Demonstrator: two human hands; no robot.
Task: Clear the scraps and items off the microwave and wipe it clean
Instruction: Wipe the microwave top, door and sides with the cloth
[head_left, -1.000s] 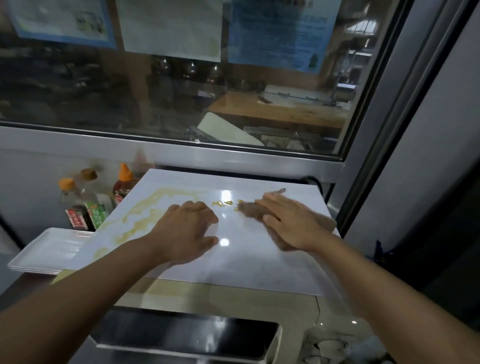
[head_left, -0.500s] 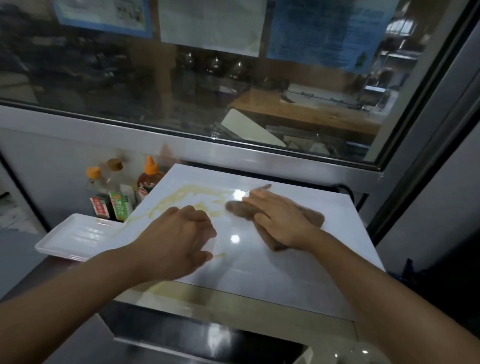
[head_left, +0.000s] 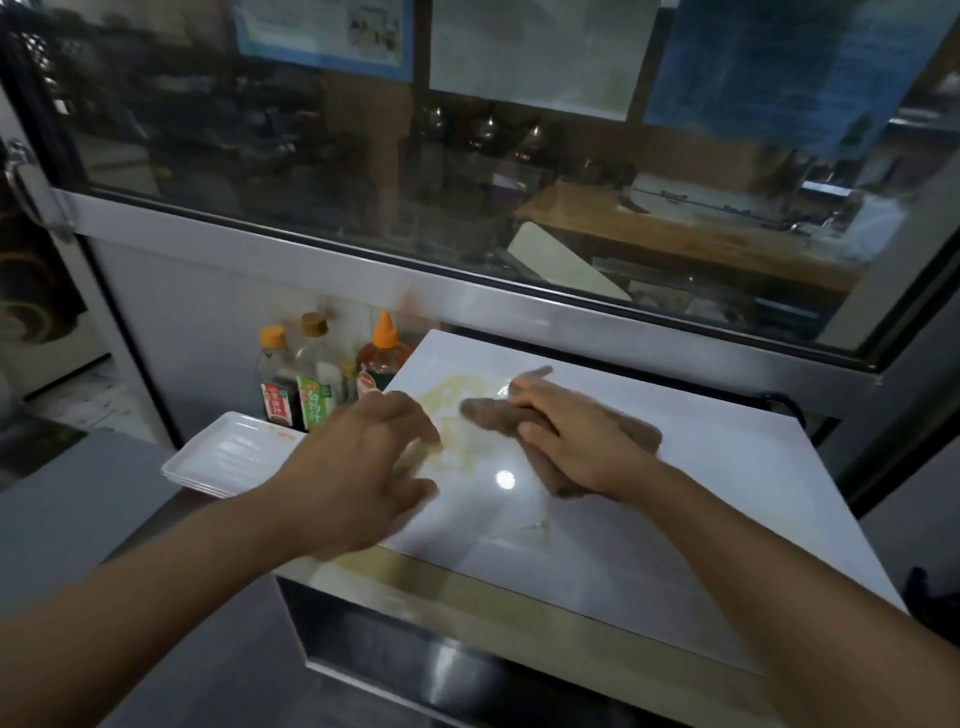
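The microwave's white top (head_left: 675, 499) fills the middle of the head view, with a yellowish smear (head_left: 457, 400) across its far left part. My right hand (head_left: 576, 441) presses a brown cloth (head_left: 488, 413) flat on the top, right beside the smear, fingers straight over it. My left hand (head_left: 363, 462) rests on the top's left edge with fingers loosely bent, holding nothing; it is blurred. The microwave's dark door (head_left: 415, 660) shows below the front edge.
Several sauce bottles (head_left: 322, 379) with orange caps stand against the wall left of the microwave. A stack of white trays (head_left: 228, 452) lies in front of them. A window with a metal sill (head_left: 467, 306) runs close behind the microwave.
My right hand has slid the cloth leftward over the smear. My left hand has shifted left toward the top's edge. The view has tilted up and moved back.
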